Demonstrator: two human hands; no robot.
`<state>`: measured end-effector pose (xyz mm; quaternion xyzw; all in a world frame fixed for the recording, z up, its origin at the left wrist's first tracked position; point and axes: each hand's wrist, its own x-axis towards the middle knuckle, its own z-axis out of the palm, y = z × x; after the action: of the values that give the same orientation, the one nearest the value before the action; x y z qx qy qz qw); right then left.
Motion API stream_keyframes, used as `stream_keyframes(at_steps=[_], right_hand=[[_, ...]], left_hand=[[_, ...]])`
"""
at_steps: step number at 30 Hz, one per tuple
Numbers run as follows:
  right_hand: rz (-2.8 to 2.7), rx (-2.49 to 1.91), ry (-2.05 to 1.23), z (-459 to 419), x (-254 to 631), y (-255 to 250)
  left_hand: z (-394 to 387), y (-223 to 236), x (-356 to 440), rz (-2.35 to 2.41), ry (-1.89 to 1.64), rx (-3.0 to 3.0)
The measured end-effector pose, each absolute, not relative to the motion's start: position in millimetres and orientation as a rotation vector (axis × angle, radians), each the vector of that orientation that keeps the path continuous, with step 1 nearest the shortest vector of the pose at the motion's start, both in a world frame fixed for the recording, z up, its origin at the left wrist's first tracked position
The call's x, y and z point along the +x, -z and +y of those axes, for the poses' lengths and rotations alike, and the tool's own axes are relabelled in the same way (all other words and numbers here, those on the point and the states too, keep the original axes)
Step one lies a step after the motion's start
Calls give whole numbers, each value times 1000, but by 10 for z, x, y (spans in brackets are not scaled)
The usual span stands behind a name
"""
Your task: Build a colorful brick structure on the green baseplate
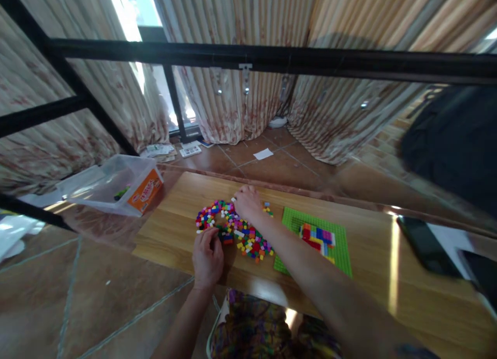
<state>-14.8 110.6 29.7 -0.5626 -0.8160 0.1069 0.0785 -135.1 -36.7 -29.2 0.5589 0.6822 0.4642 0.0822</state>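
A loose pile of small colourful toy bricks [252,240] is spread over the wooden table. My left hand [208,258] rests at the pile's near left side, thumb and fingers curled together; what they hold, if anything, is too small to make out. Stretched across the pile, my right hand [248,204] has its fingers bent down among the bricks at the far side. A white brick [233,199] shows at its fingertips, but I cannot tell whether it is gripped. Right of the pile lies a green baseplate [289,219] bearing joined bricks [318,236], partly covered by my right forearm.
The narrow wooden table [171,214] runs left to right. Beyond its left end a clear plastic bin [104,193] with an orange label sits on the floor. A dark phone-like slab [427,245] and papers lie at the right. A black metal bar [248,54] crosses above.
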Motion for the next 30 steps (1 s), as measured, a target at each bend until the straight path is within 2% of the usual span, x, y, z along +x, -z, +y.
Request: stream_keyframes(at_steps=[12, 16, 20, 24, 30], right_hand=[[-2314, -1664, -358, 921, -179, -429], [-2037, -1484, -518, 625, 5, -632], [-1797, -1262, -719, 142, 395, -741], [-1399, -1286, -996, -321, 1007, -611], [-922, -1483, -987, -609, 1976, -261]], left_hand=[[-335, 234, -1400, 2052, -1292, 1731], [-332, 217, -1397, 2050, -1292, 1736], [-327, 210, -1397, 2076, -1271, 1770], [-316, 213, -1401, 2107, -1236, 1808], [-297, 214, -1404, 2138, -1229, 1818]])
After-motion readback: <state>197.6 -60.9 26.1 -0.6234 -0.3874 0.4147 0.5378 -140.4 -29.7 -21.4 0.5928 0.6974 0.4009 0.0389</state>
